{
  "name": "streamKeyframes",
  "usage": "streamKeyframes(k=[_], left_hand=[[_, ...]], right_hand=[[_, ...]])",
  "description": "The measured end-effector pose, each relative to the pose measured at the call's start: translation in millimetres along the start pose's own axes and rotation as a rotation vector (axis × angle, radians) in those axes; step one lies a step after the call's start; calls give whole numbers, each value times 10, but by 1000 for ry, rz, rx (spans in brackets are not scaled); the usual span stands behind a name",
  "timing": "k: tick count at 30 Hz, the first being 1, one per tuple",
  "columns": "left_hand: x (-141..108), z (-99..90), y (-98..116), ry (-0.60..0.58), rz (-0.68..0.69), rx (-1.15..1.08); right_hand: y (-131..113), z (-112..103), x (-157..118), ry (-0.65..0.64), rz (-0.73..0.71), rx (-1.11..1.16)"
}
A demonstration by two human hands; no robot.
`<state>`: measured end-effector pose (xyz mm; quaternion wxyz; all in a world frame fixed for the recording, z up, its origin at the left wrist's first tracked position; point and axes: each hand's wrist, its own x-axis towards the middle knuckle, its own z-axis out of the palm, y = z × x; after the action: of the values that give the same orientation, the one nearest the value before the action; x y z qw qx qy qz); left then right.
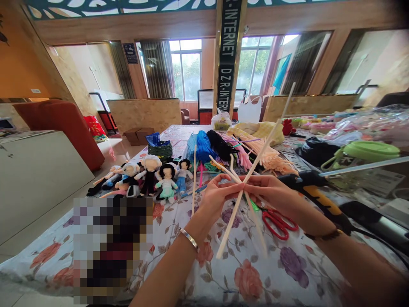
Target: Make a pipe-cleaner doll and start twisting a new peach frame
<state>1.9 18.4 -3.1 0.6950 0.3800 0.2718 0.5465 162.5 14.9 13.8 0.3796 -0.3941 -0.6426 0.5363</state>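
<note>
Cream pipe cleaners cross in the middle, their long ends fanning out above and below my fingers. My left hand pinches the crossing point from the left. From the other side, my right hand pinches the same spot, fingertips almost touching the left ones. Two shorter bent ends poke up beside the crossing. Another cream pipe cleaner lies apart to the left of my hands. Below my right hand rest scissors with red handles. Just beyond it lies a black and yellow glue gun with a glue stick in its back.
Several small pipe-cleaner dolls sit at the left beside a dark green basket. Bundles of blue, black and peach pipe cleaners lie behind my hands. A green-lidded jug stands right. A flowered tablecloth covers the table.
</note>
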Motion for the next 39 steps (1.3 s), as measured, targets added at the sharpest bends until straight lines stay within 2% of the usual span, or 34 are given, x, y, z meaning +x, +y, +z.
streamKeyframes(k=[3, 11, 15, 20, 29, 35, 39], left_hand=[[-2, -10, -6, -9, 4, 1], [42, -58, -51, -3, -10, 20], [37, -48, -56, 15, 0, 17], [6, -20, -58, -18, 12, 41], [14, 3, -79, 21, -27, 17], [15, 17, -95, 27, -44, 35], [13, 29, -94, 3, -80, 74]], right_hand=[[50, -7, -5, 12, -30, -22], [199, 56, 60, 98, -30, 87], [183, 103, 34, 128, -47, 113], [170, 128, 9, 130, -42, 180], [161, 138, 2, 177, -50, 130], [207, 158, -24, 158, 0, 278], [204, 145, -38, 84, 90, 422]])
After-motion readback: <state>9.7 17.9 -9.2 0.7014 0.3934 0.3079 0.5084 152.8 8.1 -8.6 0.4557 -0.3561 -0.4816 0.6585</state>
